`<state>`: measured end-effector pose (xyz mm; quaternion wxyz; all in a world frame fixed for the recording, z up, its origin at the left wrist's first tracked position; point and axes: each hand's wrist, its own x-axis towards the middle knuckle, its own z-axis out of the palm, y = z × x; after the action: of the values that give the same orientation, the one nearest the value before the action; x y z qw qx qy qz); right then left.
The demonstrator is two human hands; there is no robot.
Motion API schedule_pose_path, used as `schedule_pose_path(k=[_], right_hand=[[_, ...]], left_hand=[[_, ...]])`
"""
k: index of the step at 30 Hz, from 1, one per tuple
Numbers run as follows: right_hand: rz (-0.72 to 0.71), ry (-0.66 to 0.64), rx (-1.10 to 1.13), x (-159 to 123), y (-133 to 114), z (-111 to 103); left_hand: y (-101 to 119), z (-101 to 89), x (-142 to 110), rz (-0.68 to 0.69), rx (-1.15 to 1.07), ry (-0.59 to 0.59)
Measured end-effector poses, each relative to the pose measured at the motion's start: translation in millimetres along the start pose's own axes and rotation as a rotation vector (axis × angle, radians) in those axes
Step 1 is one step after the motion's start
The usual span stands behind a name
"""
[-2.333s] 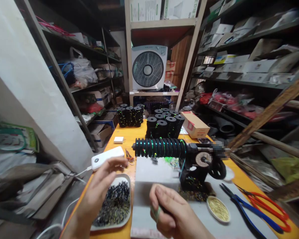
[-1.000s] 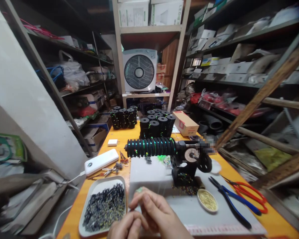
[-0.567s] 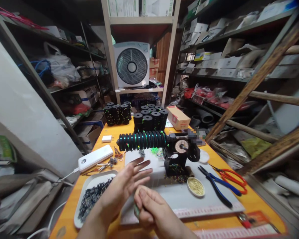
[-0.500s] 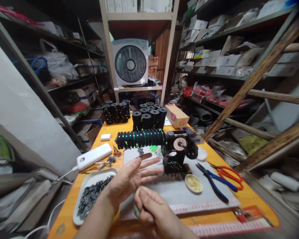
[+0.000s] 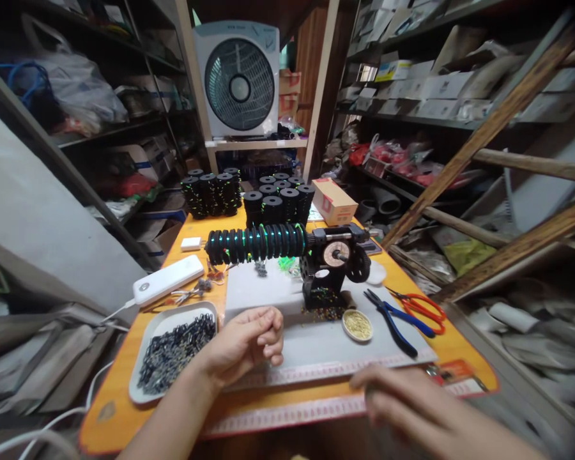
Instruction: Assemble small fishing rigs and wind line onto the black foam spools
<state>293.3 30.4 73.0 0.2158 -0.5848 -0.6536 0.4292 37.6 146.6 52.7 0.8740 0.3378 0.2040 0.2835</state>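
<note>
My left hand [image 5: 249, 338] is over the front left part of the white board [image 5: 301, 377], its fingers curled in and pressed together. Whatever lies inside that grip, if anything, is hidden. Lower right, past the front edge of the board, my right hand [image 5: 412, 402] is smeared by motion, with fingers partly stretched and apart; no held thing shows. Beyond the hands stands a black hand-cranked winder [image 5: 323, 275] with a dial, carrying a row of black ribbed spools [image 5: 256, 244] wound with green-blue line. Small coloured beads [image 5: 323, 314] lie at its base.
A white tray [image 5: 137, 383] of small dark metal pieces is left. A dish of gold beads [image 5: 357, 326], blue-handled pliers [image 5: 397, 326] and orange-handled scissors [image 5: 421, 310] lie right. Behind are stacked black spools [image 5: 272, 207], a cardboard box [image 5: 334, 201], and a white power bank [image 5: 167, 281] at left.
My hands have parted: the right has moved right and towards me, its fist loosened. My left hand's spread fingers have curled shut. The whole view has shifted, with the table higher in the picture.
</note>
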Motion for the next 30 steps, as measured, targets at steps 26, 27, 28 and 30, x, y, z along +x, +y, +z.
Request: schedule_pose_path(k=[26,27,28,30], right_hand=[[-0.321,0.916,-0.194,123,23,-72],[-0.33,0.923,-0.189,125,24,-71],[-0.342,0.921,-0.189,126,25,-70],[-0.375,0.906,-0.198,127,28,-69]], left_hand=[[-63,-8.0,-18,-0.032,0.006,0.021],[-64,-8.6,-17,-0.038,0.011,0.016],[-64,-9.1,-17,-0.044,0.014,0.01],[-66,-9.8,-17,-0.06,0.018,0.006]])
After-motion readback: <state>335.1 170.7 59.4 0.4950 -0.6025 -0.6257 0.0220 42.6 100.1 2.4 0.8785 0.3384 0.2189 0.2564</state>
